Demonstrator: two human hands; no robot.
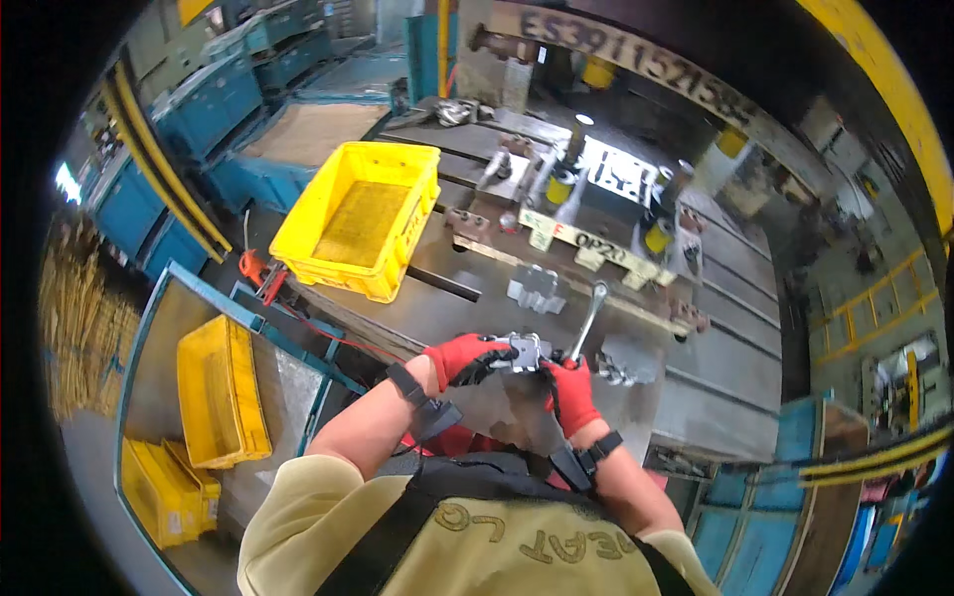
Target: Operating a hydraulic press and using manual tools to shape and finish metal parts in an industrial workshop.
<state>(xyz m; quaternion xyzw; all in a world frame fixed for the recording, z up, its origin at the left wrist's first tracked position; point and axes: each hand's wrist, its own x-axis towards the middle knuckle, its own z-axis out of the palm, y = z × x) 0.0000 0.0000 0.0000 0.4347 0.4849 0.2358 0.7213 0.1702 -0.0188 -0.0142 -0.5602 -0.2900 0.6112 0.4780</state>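
Observation:
My left hand, in a red glove with dark fingers, is closed on the edge of a small stamped metal part held in front of my body. Beside it my right hand, gloved the same way, is closed round a long shiny metal tool with a ring end, which points up and away. My right fingertips are close to the metal part; whether they touch it I cannot tell. Similar bent metal pieces lie ahead and just right of my right hand.
A yellow crate stands at the table's left. Ahead is a press die with upright posts and a bright plate. More yellow crates rest in a blue-framed cart at lower left. A slotted metal bed extends right.

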